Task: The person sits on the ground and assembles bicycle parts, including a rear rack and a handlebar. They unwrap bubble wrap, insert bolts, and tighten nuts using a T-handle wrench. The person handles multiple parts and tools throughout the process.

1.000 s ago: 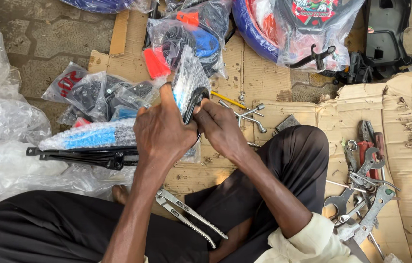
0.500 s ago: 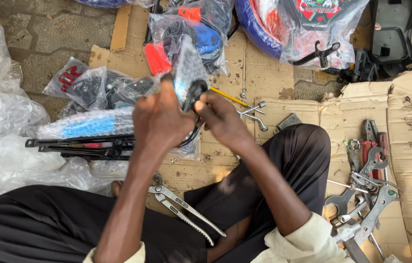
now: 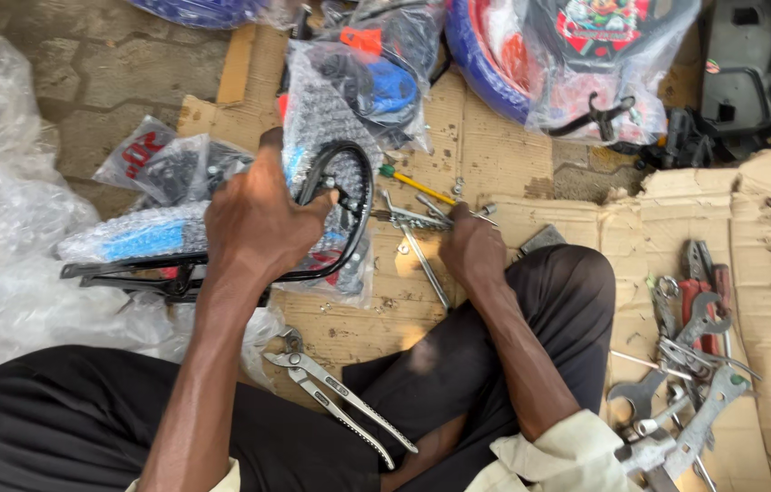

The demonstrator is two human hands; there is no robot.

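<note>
Gripping a curved black metal part (image 3: 349, 210), still half wrapped in bubble wrap (image 3: 317, 118), the left hand (image 3: 258, 219) is closing its fingers and thumb over the top of the bend, seemingly to keep the piece steady above the cardboard (image 3: 495, 164). That part is sitting just in front of the person's knees, leaning against a long blue piece in bubble wrap (image 3: 130, 239) and a black frame (image 3: 130, 271) lying flat to the left. The right hand (image 3: 472, 251) is resting low on the cardboard beside it, fingers curled around small metal wrenches (image 3: 408, 220); how firmly it is pinching them I cannot tell. Keeping that hand close to the black part looks like a way of bringing a tool straight to it.

Lying between the legs are pliers (image 3: 335, 392), handles pointing toward the right knee, within easy reach. A yellow-handled screwdriver (image 3: 417, 185) is lying just beyond the wrenches. Off to the right, a heap of spanners and red-handled tools (image 3: 690, 337) is spreading over the cardboard, well apart from both hands. Farther back, more bagged parts (image 3: 376, 55), a blue and red wheel (image 3: 504, 55) and a black plastic piece (image 3: 745, 55) are waiting along the top edge, while clear plastic sheeting (image 3: 3, 155) is bunching up on the left.
</note>
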